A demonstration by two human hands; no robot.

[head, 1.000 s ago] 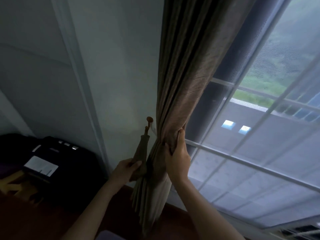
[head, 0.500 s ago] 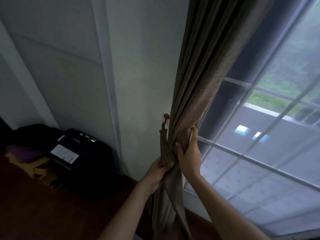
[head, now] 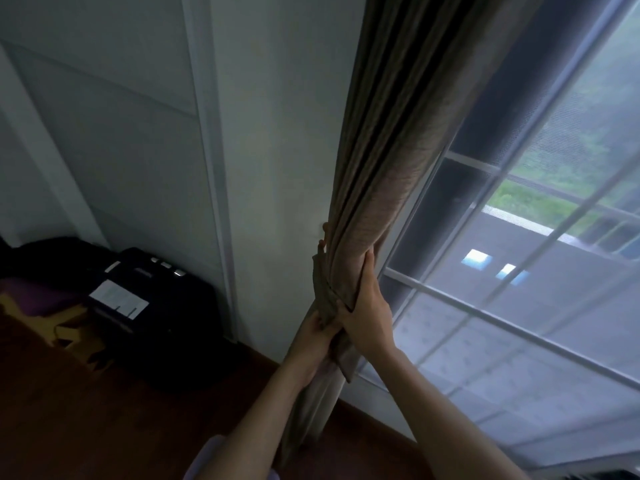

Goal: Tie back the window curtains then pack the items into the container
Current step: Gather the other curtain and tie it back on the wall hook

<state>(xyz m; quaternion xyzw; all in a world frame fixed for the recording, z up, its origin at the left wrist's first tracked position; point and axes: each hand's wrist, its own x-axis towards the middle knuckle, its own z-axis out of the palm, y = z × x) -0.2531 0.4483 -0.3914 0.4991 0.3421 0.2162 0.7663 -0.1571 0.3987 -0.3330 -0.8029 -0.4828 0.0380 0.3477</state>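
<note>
A brown gathered curtain (head: 391,174) hangs at the left edge of the window (head: 540,258). A matching fabric tieback (head: 323,292) hangs from a small wall hook (head: 325,227) beside it and crosses the front of the bundle. My left hand (head: 317,329) grips the lower end of the tieback against the curtain. My right hand (head: 367,303) wraps around the curtain bundle from the window side, thumb on the tieback band. The lower curtain falls between my forearms.
A white wall (head: 277,150) with a vertical trim strip (head: 211,168) stands left of the curtain. A black suitcase (head: 156,299) with a white label lies on the dark wooden floor (head: 86,410) at the left. Yellow and purple items (head: 38,306) lie beside it.
The tieback has been drawn from beside the curtain across its front. My left hand has moved right until it meets my right hand on the bundle. The view has shifted left.
</note>
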